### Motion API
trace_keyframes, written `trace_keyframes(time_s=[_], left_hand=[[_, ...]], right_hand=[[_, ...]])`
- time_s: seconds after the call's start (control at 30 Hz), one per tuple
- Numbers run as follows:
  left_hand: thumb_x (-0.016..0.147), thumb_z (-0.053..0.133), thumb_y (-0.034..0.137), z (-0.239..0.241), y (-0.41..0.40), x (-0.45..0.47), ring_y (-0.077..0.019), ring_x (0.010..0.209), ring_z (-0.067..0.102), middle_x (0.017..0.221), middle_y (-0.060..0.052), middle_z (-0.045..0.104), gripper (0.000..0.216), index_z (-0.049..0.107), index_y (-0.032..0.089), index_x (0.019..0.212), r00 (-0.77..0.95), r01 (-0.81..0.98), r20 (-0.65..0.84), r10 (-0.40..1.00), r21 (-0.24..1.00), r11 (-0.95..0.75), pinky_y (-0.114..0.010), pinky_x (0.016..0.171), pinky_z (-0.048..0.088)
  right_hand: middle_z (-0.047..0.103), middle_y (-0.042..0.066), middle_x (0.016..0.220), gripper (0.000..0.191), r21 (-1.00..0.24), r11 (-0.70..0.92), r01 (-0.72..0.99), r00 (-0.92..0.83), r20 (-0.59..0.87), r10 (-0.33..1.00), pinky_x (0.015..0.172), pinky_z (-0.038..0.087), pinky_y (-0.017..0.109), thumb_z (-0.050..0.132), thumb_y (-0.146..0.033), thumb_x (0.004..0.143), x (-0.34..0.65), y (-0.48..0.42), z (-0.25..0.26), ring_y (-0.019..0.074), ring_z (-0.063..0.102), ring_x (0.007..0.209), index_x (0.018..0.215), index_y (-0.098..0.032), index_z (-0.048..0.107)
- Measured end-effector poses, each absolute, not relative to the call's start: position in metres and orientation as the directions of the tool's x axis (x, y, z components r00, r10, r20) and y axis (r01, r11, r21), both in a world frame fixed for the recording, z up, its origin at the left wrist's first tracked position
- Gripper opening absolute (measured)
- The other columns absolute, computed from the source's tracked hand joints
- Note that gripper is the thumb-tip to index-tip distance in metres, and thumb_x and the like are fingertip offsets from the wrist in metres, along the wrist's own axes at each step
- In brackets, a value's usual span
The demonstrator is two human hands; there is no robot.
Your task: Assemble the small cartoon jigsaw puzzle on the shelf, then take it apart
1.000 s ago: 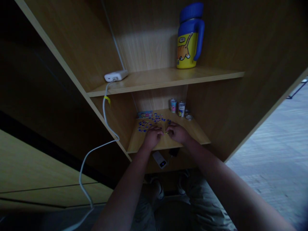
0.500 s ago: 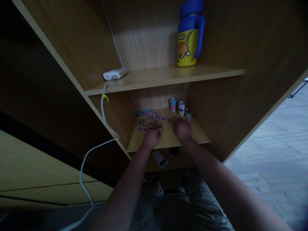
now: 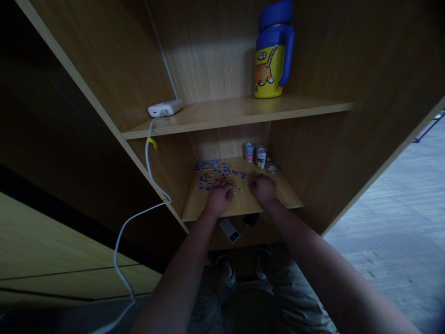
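My left hand [image 3: 219, 197] rests palm down at the front edge of a scatter of small blue jigsaw puzzle pieces [image 3: 218, 176], its fingers curled over the nearest ones. My right hand [image 3: 263, 189] lies further right on the wooden shelf [image 3: 274, 197], also curled. A short row of small pale pieces [image 3: 241, 189] lies between my hands. Behind the scatter, a small colourful picture card or box [image 3: 207, 165] leans at the back left. Neither hand shows clearly whether anything is pinched in its fingers.
Two small cans [image 3: 255, 154] and round metal lids [image 3: 271, 169] stand at the shelf's back right. Above, a blue and yellow bottle [image 3: 269, 55] and a white charger [image 3: 165, 108] with a white cable [image 3: 149, 162] sit on a higher shelf. A power bank [image 3: 229, 230] lies below.
My right hand has moved rightward, away from my left hand, which it nearly touched a second ago. My left hand stays about where it was, and the pale pieces between them are now visible.
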State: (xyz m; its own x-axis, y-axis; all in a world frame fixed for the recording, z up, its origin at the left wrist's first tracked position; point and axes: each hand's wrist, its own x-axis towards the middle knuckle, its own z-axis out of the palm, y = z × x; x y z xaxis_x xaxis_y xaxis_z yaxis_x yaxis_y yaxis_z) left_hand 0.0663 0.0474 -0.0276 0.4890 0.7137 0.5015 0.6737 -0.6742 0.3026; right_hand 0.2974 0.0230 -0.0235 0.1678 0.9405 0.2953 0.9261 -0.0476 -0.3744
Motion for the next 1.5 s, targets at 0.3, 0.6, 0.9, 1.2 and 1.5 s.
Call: trace_keyframes(time_s=[0.3,0.6,0.9,1.2,1.5], left_hand=[[0.094,0.067,0.014,-0.031,0.053,0.067,-0.0291,0.107,0.070,0.109,-0.009,0.080,0.019,0.083,0.021,0.100,0.437,0.723,0.502,0.746,0.298,-0.623,-0.048,0.108,0.055],[0.095,0.072,0.018,-0.033,0.060,0.063,-0.0266,0.109,0.070,0.109,-0.007,0.079,0.014,0.083,0.024,0.100,0.435,0.706,0.468,0.769,0.352,-0.614,-0.045,0.107,0.055],[0.092,0.083,0.026,-0.035,0.063,0.063,-0.0262,0.109,0.071,0.108,-0.005,0.080,0.006,0.084,0.027,0.098,0.463,0.679,0.434,0.773,0.387,-0.624,-0.046,0.108,0.053],[0.093,0.083,0.025,-0.033,0.061,0.063,-0.0258,0.110,0.070,0.107,-0.005,0.080,0.005,0.084,0.026,0.097,0.484,0.651,0.430,0.762,0.404,-0.642,-0.045,0.108,0.051],[0.092,0.083,0.025,-0.030,0.059,0.064,-0.0244,0.109,0.071,0.107,-0.004,0.080,0.007,0.083,0.027,0.098,0.516,0.608,0.417,0.748,0.437,-0.663,-0.043,0.107,0.053]], right_hand=[[0.078,0.007,0.121,0.016,-0.353,0.353,0.867,-0.180,0.439,0.880,0.102,0.046,0.042,0.069,-0.032,0.101,0.294,0.026,-0.031,0.0280,0.065,0.116,0.104,-0.027,0.084],[0.078,0.007,0.118,0.012,-0.347,0.394,0.851,-0.224,0.440,0.870,0.101,0.047,0.040,0.075,-0.036,0.100,0.297,0.029,-0.034,0.0274,0.065,0.114,0.101,-0.027,0.083],[0.078,0.009,0.115,0.011,-0.328,0.397,0.857,-0.246,0.415,0.876,0.102,0.046,0.043,0.071,-0.033,0.102,0.293,0.027,-0.033,0.0293,0.065,0.117,0.103,-0.025,0.079],[0.076,0.009,0.113,0.009,-0.331,0.439,0.835,-0.291,0.411,0.864,0.102,0.047,0.043,0.072,-0.030,0.100,0.294,0.028,-0.033,0.0298,0.065,0.118,0.103,-0.023,0.077],[0.075,0.009,0.111,0.007,-0.379,0.498,0.780,-0.318,0.444,0.838,0.102,0.049,0.040,0.073,-0.026,0.099,0.297,0.032,-0.036,0.0265,0.066,0.112,0.104,-0.022,0.075]])
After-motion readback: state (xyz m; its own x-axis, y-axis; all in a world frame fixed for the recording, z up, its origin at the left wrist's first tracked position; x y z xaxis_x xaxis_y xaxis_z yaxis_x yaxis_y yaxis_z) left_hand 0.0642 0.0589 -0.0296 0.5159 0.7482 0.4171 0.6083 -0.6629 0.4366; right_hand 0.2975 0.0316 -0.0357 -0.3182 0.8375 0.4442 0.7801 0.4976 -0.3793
